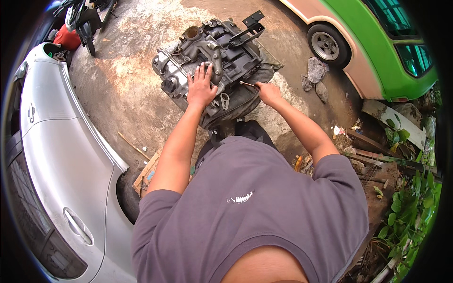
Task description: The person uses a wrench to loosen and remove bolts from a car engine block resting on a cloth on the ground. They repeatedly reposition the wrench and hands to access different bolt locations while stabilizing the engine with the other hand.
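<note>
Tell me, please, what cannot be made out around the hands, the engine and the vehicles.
In the head view:
Engine surface beneath the left hand: hidden by that hand.
Handle end of the metal tool: hidden by the right hand.
The tool's far end: too small to tell what it meets.
Silver car: cut off by the left rim.
Green vehicle: cut off by the top edge.

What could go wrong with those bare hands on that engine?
The tool might slip, and the right hand, gripping it barehanded, could scrape against the engine. The left hand, flat on the engine, could get nicked by a metal edge. Grit might also fall into the round port, which looks open.
</note>
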